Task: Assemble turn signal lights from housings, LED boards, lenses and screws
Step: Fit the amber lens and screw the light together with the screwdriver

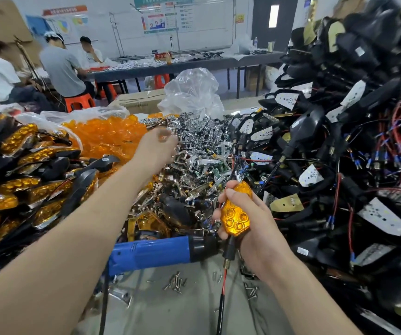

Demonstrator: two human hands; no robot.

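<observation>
My right hand [255, 228] grips a turn signal light [237, 213] with an amber honeycomb lens, its black stem and red wire hanging down. My left hand [156, 148] reaches far out over the pile of chrome reflectors [199, 141], fingers curled; it is blurred, and I cannot tell if it pinches a part. A heap of loose amber lenses [107, 134] lies just left of that hand. Black housings with white LED boards and wires [339, 153] are stacked high on the right. Loose screws [176, 282] lie on the table near me.
A blue electric screwdriver [156, 250] lies across the table in front of me. Finished amber lights [25, 180] pile up on the left. A clear plastic bag [192, 90] stands behind the reflectors. People sit at a far table [182, 66].
</observation>
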